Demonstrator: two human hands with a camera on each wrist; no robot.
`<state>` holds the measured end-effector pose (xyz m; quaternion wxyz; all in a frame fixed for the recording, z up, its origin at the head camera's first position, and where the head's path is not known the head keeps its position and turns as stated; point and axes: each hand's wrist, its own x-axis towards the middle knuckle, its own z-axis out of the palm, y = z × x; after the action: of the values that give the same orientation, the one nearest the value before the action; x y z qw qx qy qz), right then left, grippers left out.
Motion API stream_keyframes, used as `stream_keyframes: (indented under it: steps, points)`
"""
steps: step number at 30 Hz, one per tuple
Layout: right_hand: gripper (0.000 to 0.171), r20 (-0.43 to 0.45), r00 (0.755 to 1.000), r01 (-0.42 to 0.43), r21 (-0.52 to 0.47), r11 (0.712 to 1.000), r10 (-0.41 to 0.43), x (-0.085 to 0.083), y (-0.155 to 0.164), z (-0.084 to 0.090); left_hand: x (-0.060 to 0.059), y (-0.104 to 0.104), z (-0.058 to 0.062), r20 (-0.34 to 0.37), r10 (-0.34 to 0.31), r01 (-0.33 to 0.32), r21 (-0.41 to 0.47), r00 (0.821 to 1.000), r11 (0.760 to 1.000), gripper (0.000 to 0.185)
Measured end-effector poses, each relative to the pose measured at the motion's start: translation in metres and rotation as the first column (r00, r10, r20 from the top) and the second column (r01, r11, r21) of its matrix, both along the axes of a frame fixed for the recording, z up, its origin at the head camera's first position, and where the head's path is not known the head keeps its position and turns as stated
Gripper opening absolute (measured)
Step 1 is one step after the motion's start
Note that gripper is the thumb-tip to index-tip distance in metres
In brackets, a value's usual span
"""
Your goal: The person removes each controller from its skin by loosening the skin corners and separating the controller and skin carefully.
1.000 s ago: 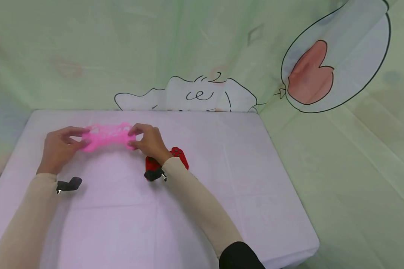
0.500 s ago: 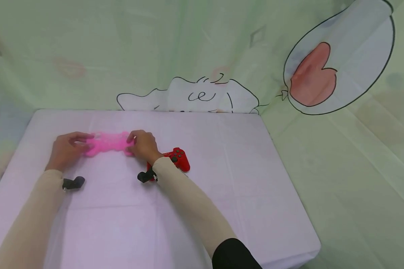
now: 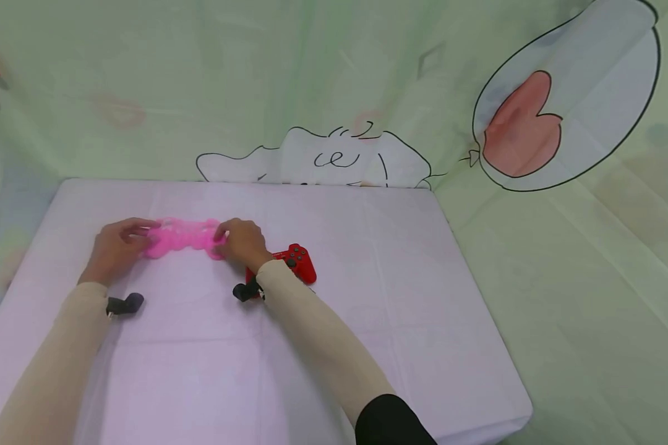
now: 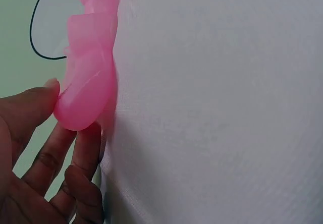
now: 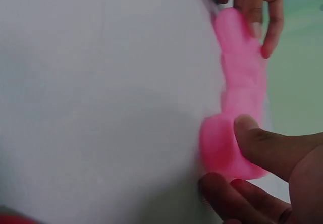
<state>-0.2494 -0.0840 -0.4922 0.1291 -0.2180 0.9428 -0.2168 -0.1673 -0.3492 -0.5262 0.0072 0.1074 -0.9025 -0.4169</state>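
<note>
Overhead, a counter draped in pale lilac cloth is seen, w/ a green cartoon-print curtain behind. A red game controller lies beside the right forearm. A pink silicone cover is held low over the counter's far left: one end is pinched by the left hand, the other by the right hand, thumbs on top.

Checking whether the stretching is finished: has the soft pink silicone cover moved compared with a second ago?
Yes. The soft pink silicone cover is lower, near the lilac tablecloth, and bunched shorter.
</note>
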Motion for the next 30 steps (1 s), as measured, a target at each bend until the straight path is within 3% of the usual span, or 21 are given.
stream_keyframes:
  steps: [5,9,13,16,22,25,30]
  points:
    - [0.030,0.020,1.000,-0.020,-0.047,0.999,0.021,0.000,0.017,0.011,0.004,0.007,0.005,-0.008,0.008,-0.009,-0.017,1.000,1.000,0.044]
    - [0.034,0.025,1.000,0.013,-0.186,0.982,-0.009,0.008,0.038,0.022,0.012,0.022,0.010,-0.106,0.071,-0.076,-0.047,0.992,0.996,0.046]
    - [0.037,-0.004,1.000,0.017,-0.366,0.931,-0.020,0.019,0.065,0.035,0.022,0.049,0.023,-0.259,0.143,-0.148,-0.002,0.955,0.989,0.044]
    - [0.039,-0.085,0.996,-0.033,-0.462,0.886,-0.007,0.026,0.086,0.042,0.028,0.072,0.033,-0.341,0.169,-0.166,0.038,0.925,0.985,0.040]
    - [0.046,-0.247,0.969,-0.143,-0.571,0.809,-0.003,0.038,0.128,0.043,0.040,0.115,0.038,-0.454,0.164,-0.127,0.112,0.876,0.986,0.041]
    - [0.050,-0.271,0.962,-0.142,-0.576,0.805,-0.024,0.041,0.147,0.037,0.045,0.136,0.035,-0.469,0.145,-0.092,0.135,0.871,0.987,0.043]
    - [0.055,-0.250,0.965,-0.076,-0.556,0.828,-0.079,0.042,0.172,0.022,0.046,0.165,0.022,-0.481,0.089,-0.024,0.140,0.872,0.990,0.049]
